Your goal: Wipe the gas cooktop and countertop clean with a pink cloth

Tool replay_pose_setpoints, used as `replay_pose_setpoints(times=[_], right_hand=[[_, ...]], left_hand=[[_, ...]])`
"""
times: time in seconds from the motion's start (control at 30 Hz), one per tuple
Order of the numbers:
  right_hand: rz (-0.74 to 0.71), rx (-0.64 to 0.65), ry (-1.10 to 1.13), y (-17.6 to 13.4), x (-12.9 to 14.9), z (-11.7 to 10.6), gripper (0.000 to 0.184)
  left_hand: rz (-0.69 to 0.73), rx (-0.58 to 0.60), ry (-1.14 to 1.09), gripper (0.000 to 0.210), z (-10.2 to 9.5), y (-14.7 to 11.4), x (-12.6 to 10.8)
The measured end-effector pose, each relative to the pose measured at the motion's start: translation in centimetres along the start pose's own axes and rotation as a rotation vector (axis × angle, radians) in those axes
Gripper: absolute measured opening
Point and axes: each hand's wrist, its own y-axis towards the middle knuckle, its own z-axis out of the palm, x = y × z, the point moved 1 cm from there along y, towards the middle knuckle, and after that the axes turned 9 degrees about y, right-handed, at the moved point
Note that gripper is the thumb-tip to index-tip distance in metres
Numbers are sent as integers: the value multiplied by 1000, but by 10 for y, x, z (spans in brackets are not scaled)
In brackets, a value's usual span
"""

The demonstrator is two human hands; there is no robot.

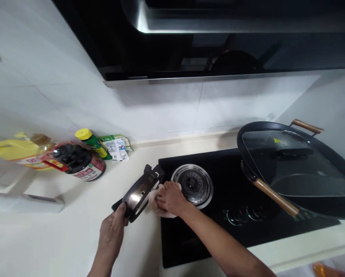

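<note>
My left hand (113,227) grips the near end of a pan support (139,192), a dark metal ring with black feet, tilted up off the counter. Bunched under the fingers of my right hand (171,198) is a whitish cloth (158,204), close against the inner side of the support; whether it touches there I cannot tell. Just beyond my right hand lies the bare round burner (192,185) with its shiny metal rim, set in the black glass cooktop (189,238).
A large wok (328,154) under a glass lid (296,169) covers the cooktop's right side, its wooden handle (276,197) pointing toward me. Bottles, including a dark sauce jug (83,161), and packets (117,148) stand at left. A range hood (204,50) overhangs the back.
</note>
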Motion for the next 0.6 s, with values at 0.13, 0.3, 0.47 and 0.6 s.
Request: replay_pose_setpoints(times=[0.13,0.3,0.47,0.6], right_hand=[[-51,29,-8,-31,0,5,67],[-107,131,8,-67,-12,11,63],[-257,142,-7,-49,-27,-5,31],[-151,129,-38,-1,-37,-29,36]], left_hand=[[35,-16,-18,62,2,3,8],[48,-16,-49,64,0,8,14],[41,18,-55,62,-4,12,17],[25,21,-80,59,-6,11,18]])
